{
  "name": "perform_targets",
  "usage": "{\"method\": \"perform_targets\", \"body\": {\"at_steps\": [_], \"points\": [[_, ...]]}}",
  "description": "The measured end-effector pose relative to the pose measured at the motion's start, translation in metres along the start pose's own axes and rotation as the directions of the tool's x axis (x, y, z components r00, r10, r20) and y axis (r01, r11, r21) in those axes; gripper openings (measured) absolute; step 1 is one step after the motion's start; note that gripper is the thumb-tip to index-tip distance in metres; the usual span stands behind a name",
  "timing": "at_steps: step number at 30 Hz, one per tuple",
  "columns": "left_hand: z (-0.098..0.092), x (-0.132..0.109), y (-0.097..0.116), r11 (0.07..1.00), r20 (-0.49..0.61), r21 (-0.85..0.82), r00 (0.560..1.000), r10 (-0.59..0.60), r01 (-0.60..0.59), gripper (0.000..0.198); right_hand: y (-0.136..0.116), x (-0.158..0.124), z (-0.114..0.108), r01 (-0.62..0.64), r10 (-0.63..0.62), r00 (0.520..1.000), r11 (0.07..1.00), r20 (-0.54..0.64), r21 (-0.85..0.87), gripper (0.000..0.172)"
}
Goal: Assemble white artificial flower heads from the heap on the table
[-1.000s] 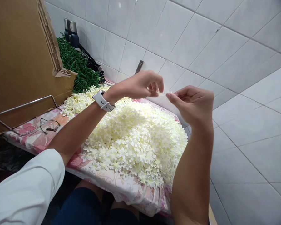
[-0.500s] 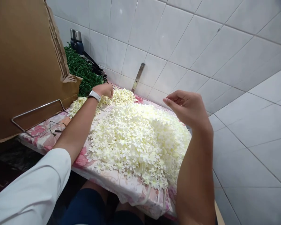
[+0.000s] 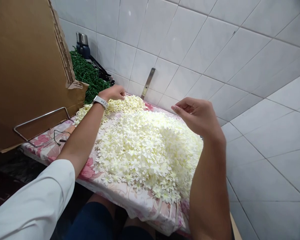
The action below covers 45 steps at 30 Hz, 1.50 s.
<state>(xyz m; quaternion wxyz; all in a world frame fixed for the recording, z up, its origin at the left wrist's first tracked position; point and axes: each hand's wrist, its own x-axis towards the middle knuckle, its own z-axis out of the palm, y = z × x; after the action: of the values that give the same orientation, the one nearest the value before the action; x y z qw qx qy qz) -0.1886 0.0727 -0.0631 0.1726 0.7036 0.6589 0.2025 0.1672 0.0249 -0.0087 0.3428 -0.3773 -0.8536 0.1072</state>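
Observation:
Large white artificial flower heads [image 3: 142, 150] lie in a broad heap across the middle of the table. Behind them is a lower pile of small yellowish flower pieces [image 3: 132, 104]. My left hand [image 3: 116, 92], below a white-strapped watch [image 3: 100, 101], is closed just above that small pile; whatever its fingers hold is hidden. Over the right back of the big heap, my right hand [image 3: 197, 115] is raised with thumb and fingertips drawn together. Anything pinched there is too small to make out.
At left stands a big cardboard box [image 3: 27, 66], with a bent metal rod [image 3: 42, 116] and thin black cable [image 3: 57, 136] beside it. Green plastic stems [image 3: 86, 71] and a dark flask [image 3: 83, 46] sit behind. A metal strip [image 3: 148, 83] leans on the tiled wall [image 3: 190, 40].
My left hand has risen slightly and moved to the right, still closed. My right hand has shifted a little to the left, keeping its pinched shape.

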Motion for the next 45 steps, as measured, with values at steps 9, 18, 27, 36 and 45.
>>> {"method": "perform_targets", "body": {"at_steps": [9,18,27,36,45], "points": [[0.016,-0.036,0.140,0.585,-0.315,-0.445,0.730,0.606,-0.678,0.028,0.004,0.009,0.011,0.126,-0.107,0.981,0.985,-0.163,0.116,0.052],[0.033,-0.051,0.171,0.461,-0.417,-0.529,0.692,0.590,-0.712,0.042,-0.010,0.003,0.006,0.299,-0.240,0.938,0.924,-0.249,0.238,0.052],[0.045,-0.057,0.183,0.454,-0.320,-0.618,0.733,0.600,-0.642,0.064,-0.007,0.009,0.012,0.421,-0.330,0.813,0.902,-0.479,0.093,0.045],[0.060,-0.063,0.194,0.477,-0.606,-0.488,0.677,0.418,-0.731,0.067,-0.004,0.011,0.017,0.380,-0.524,0.679,0.850,-0.513,-0.365,0.042],[0.047,-0.063,0.189,0.223,-0.281,-0.872,0.819,0.501,-0.435,0.064,-0.023,0.010,0.030,0.177,0.017,0.977,0.502,-0.214,0.846,0.054]]}}
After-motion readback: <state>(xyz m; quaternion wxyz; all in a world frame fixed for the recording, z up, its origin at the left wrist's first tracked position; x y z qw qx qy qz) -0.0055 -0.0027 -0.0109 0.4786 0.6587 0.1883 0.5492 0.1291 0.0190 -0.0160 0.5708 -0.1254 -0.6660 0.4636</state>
